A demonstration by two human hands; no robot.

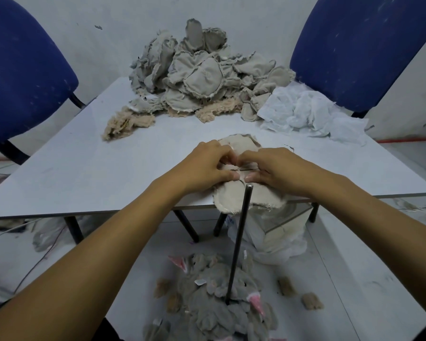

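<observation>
A beige fabric piece with frayed edges lies at the table's near edge, its lower end hanging over. My left hand and my right hand sit side by side on its middle. Both hands have curled fingers and pinch the cloth, thumbs almost touching at an opening in the seam. A thin dark metal rod stands upright just in front of the fabric, its top close below my thumbs.
A big heap of grey-beige sewn fabric pieces fills the far side of the grey table, with white cloth to its right. Blue chairs flank the table. More fuzzy pieces lie on the floor.
</observation>
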